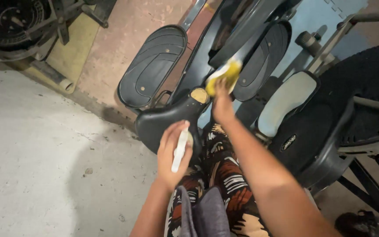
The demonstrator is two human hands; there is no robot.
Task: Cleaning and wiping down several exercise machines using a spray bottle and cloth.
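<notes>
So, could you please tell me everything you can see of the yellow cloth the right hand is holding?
The yellow cloth is a small, soft-looking rag, bunched up and slightly blurred. The right hand grips its lower end with the arm stretched forward, pressing it against the black frame of the exercise machine, between the two black ribbed foot pedals. Its upper edge looks paler, almost white. Only the right hand and the frame touch it; the left hand stays apart, holding a white spray bottle.

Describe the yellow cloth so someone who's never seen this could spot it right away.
Find the black exercise machine with two oval foot pedals. On the frame between them, the right hand presses a crumpled cloth. It is the only bright yellow thing among black parts.
</notes>
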